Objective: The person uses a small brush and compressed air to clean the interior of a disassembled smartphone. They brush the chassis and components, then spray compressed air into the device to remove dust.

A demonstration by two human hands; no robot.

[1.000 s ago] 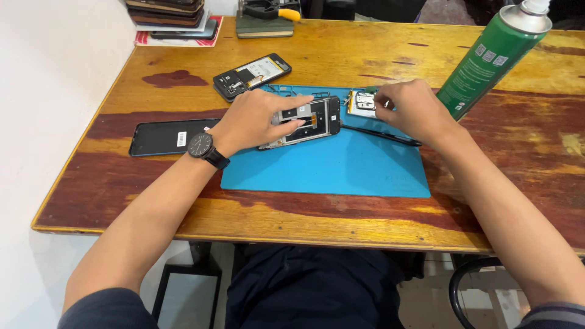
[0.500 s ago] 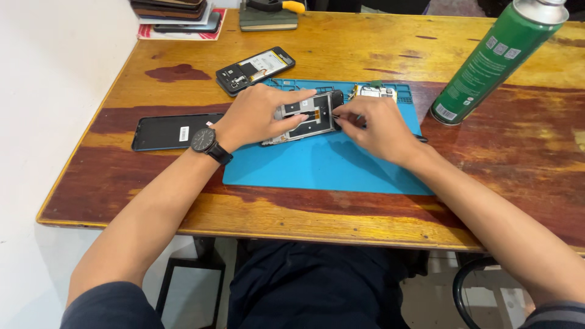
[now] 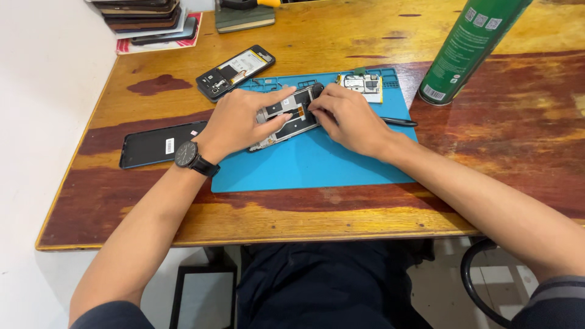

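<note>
An opened phone with its inner frame showing lies tilted on a blue work mat. My left hand, with a black watch on its wrist, lies over the phone's left half and holds it down, index finger stretched along the upper edge. My right hand has its fingertips pinched on a small dark part at the phone's upper right end. What lies under those fingertips is hidden.
A circuit board rests at the mat's far edge, and a black tool lies behind my right wrist. A green spray can stands to the right. Another opened phone, a black phone panel, stacked phones and a notebook lie left and behind.
My right hand has moved left from beside the circuit board to the opened phone's upper right end. My left hand has stayed on the phone.
</note>
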